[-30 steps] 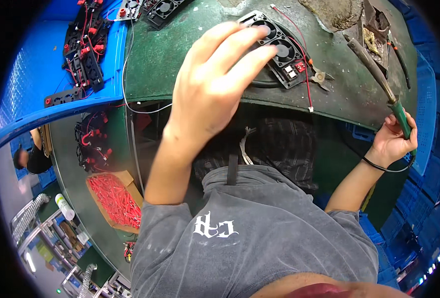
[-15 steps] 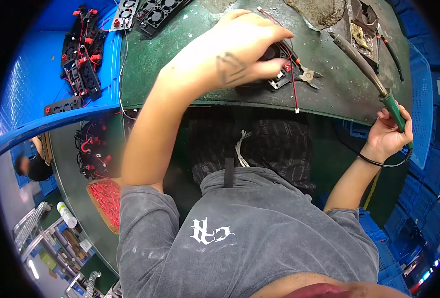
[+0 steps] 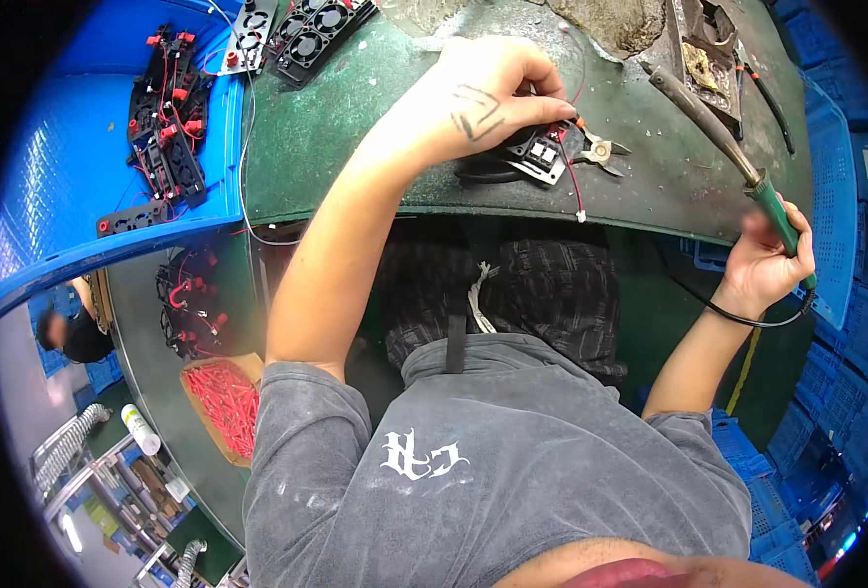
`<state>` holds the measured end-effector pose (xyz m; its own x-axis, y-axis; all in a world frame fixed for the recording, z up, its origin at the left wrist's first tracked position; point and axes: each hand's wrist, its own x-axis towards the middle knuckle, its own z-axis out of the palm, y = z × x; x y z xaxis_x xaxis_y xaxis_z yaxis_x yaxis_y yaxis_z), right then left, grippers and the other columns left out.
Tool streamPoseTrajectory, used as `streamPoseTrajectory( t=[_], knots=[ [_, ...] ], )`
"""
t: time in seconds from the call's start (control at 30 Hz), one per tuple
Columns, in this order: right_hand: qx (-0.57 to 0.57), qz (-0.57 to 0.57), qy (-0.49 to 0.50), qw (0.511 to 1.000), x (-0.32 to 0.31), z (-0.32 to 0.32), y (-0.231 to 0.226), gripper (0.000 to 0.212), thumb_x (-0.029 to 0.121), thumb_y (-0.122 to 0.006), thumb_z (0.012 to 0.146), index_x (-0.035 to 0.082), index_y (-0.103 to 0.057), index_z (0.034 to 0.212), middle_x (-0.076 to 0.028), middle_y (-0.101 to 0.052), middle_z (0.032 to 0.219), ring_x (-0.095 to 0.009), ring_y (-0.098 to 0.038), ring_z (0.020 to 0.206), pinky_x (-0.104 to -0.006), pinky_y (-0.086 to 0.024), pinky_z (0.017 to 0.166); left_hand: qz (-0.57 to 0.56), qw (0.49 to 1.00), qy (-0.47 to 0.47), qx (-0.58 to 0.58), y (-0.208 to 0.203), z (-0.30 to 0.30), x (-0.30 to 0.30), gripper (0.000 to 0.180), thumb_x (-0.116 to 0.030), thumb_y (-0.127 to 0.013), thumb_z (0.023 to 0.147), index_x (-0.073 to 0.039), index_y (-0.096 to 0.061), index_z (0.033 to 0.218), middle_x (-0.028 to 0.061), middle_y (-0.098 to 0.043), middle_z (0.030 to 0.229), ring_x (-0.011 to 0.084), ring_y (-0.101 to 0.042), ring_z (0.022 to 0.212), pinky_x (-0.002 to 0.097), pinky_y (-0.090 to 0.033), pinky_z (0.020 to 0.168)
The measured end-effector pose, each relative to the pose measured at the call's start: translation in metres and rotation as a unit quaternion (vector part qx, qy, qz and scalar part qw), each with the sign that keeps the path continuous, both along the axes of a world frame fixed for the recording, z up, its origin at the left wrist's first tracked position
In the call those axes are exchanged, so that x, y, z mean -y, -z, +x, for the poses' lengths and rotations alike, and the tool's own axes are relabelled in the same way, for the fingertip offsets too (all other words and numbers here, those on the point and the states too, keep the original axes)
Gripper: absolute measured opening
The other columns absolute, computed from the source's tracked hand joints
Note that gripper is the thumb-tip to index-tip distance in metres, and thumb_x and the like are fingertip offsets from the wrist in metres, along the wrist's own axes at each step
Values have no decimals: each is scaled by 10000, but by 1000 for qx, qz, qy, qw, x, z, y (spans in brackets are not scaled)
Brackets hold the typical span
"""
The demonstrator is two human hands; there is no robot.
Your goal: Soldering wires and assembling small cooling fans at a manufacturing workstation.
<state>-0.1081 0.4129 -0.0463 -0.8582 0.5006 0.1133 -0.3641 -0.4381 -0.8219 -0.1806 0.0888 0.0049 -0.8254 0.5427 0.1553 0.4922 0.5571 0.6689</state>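
Observation:
My left hand (image 3: pixel 504 98) is closed in a pinch over the fan panel, with thumb and fingertips at a thin red wire (image 3: pixel 575 176) beside a red switch (image 3: pixel 555 130). The black fan panel (image 3: pixel 537 157) lies near the bench's front edge, partly hidden under this hand. The wire hangs from it, ending in a small white plug. My right hand (image 3: pixel 769 257) grips the green handle of a soldering iron (image 3: pixel 708 127). The iron's tip points up and left, apart from the panel. Wire cutters (image 3: pixel 600 151) with orange on their handles lie just right of the panel.
The green workbench (image 3: pixel 375 167) holds finished-looking fan units (image 3: pixel 321 39) at the back left. A blue tray (image 3: pixel 71 127) with several wired black panels (image 3: pixel 169 127) stands left. A metal solder stand (image 3: pixel 708 59) and another tool with orange-black handles (image 3: pixel 769 103) lie back right.
My left hand has come down and slightly right, its fingers closing at the wire by the red switch. More of the panel shows. The right hand and iron hold nearly still.

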Motion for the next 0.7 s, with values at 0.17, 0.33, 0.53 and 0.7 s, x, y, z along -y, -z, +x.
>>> streamPoseTrajectory(
  t=[0.17, 0.33, 0.53, 0.7],
  knots=[
    [12, 6, 11, 1000, -1, 1, 0, 344, 288, -436, 839, 1, -624, 858, -161, -626, 885, -249, -575, 635, -311, -469, 555, -60, 996, 19, -66, 1, -3, 0, 259, -302, -607, 806, -48, -655, 797, 132, -616, 706, 278, -598, 685, 348, -453, 619],
    [0, -1, 3, 1000, 2, 0, -1, 340, 281, -431, 843, 1, -623, 854, -161, -628, 874, -256, -583, 622, -314, -479, 555, -60, 994, -41, -81, 6, -1, -4, 357, -352, -553, 836, -29, -643, 712, 151, -579, 621, 277, -584, 623, 353, -430, 589],
    [-1, -3, 9, 1000, 3, 0, -1, 336, 279, -428, 847, 3, -618, 846, -156, -628, 871, -251, -583, 607, -315, -483, 544, -38, 992, -67, 102, -13, -1, -2, 408, -382, -556, 824, -6, -612, 675, 145, -536, 565, 242, -534, 537, 347, -404, 551],
    [5, -12, 9, 1000, 4, 1, -2, 335, 285, -434, 846, 2, -614, 845, -155, -627, 870, -248, -581, 602, -314, -490, 546, -8, 992, -85, 94, -11, 3, -2, 410, -387, -566, 817, -1, -596, 683, 150, -536, 570, 251, -535, 538, 341, -412, 552]
  ],
)
